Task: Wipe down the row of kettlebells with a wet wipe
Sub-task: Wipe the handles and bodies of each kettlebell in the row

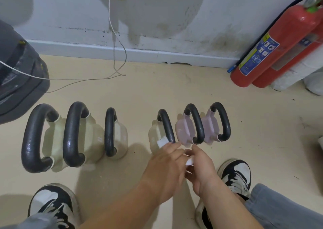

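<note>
Several kettlebells stand in a row on the floor, each with a black handle. The left ones are cream [90,138], as is one near the middle [154,136], and two at the right are pale purple [185,131]. A white wet wipe [162,142] is stretched between both hands just in front of the middle cream kettlebell. My left hand [166,160] pinches its upper left end. My right hand [201,164] pinches its lower end, where white corners [189,161] stick out. Most of the wipe is hidden by the fingers.
Two red fire extinguishers [279,45] lean on the wall at the right. A grey bag [17,75] sits at the left, with a white cable [115,45] trailing from a wall socket. My two shoes [236,174] stand near the bottom. A gap separates the third and fourth kettlebells.
</note>
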